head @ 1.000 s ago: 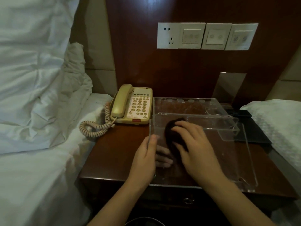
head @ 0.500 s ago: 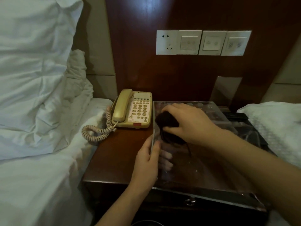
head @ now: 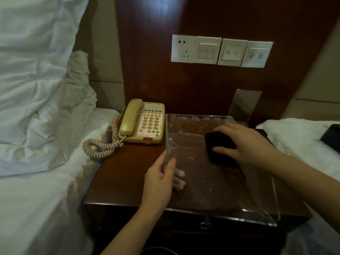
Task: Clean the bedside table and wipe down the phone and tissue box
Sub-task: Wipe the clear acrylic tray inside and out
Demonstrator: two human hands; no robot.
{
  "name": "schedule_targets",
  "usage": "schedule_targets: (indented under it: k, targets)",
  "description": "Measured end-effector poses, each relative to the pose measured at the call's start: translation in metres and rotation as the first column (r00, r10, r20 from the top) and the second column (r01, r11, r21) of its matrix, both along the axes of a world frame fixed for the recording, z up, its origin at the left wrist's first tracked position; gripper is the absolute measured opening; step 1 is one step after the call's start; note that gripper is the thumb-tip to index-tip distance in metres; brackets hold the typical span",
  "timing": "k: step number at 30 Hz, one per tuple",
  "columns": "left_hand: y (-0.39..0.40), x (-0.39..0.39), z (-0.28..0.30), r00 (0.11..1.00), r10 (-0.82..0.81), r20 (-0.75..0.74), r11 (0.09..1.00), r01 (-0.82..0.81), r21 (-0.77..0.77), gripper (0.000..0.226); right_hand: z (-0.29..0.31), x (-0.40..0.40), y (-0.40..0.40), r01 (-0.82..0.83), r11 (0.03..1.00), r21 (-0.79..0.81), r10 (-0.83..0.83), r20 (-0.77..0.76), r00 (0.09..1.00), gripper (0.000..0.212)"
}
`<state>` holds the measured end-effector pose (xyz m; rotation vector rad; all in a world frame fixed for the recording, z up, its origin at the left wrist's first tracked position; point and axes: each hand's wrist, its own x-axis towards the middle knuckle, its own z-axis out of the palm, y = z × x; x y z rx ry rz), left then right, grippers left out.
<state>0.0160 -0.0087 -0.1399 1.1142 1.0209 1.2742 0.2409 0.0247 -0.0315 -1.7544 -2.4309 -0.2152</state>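
A dark wooden bedside table (head: 128, 173) stands between two white beds. At its back left lies a beige phone (head: 142, 124), handset on the cradle, its coiled cord (head: 100, 144) trailing to the table's left edge (touching the bedding there). Just beside the phone, a clear acrylic tray (head: 220, 190) covers the table's right part, reaching the front edge.
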Motion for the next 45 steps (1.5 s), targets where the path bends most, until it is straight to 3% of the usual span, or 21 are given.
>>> schedule_targets:
  k: [9, 17, 30, 34, 39, 45]
  targets:
    - [-0.007, 0.000, 0.004, 0.994, 0.080, 0.070, 0.996, -0.082, 0.027, 0.040, -0.006, -0.061, 0.022, -0.164, 0.984, 0.074, 0.170, -0.081, 0.982, 0.052]
    - [-0.003, 0.001, -0.001, 0.992, 0.118, 0.048, 0.992, -0.120, 0.030, 0.045, -0.002, 0.043, -0.003, 0.044, 0.999, 0.029, -0.043, -0.034, 0.998, 0.051]
    - [-0.006, 0.002, 0.005, 0.989, 0.135, 0.064, 0.990, -0.137, 0.029, 0.046, -0.013, -0.028, 0.016, -0.075, 0.989, 0.130, 0.075, 0.005, 0.997, 0.056]
    - [-0.007, 0.002, 0.002, 0.983, 0.176, 0.059, 0.983, -0.179, 0.041, 0.046, -0.013, 0.019, 0.001, 0.097, 0.987, 0.128, -0.098, 0.001, 0.995, 0.055]
    - [-0.008, 0.004, 0.004, 0.983, 0.168, 0.075, 0.984, -0.172, 0.049, 0.046, -0.029, 0.045, -0.019, 0.383, 0.917, 0.113, -0.352, -0.224, 0.909, 0.050]
    - [-0.010, 0.007, 0.006, 0.979, 0.189, 0.079, 0.981, -0.193, 0.035, 0.047, -0.055, 0.017, -0.035, 0.658, 0.746, 0.099, -0.517, -0.537, 0.667, 0.045]
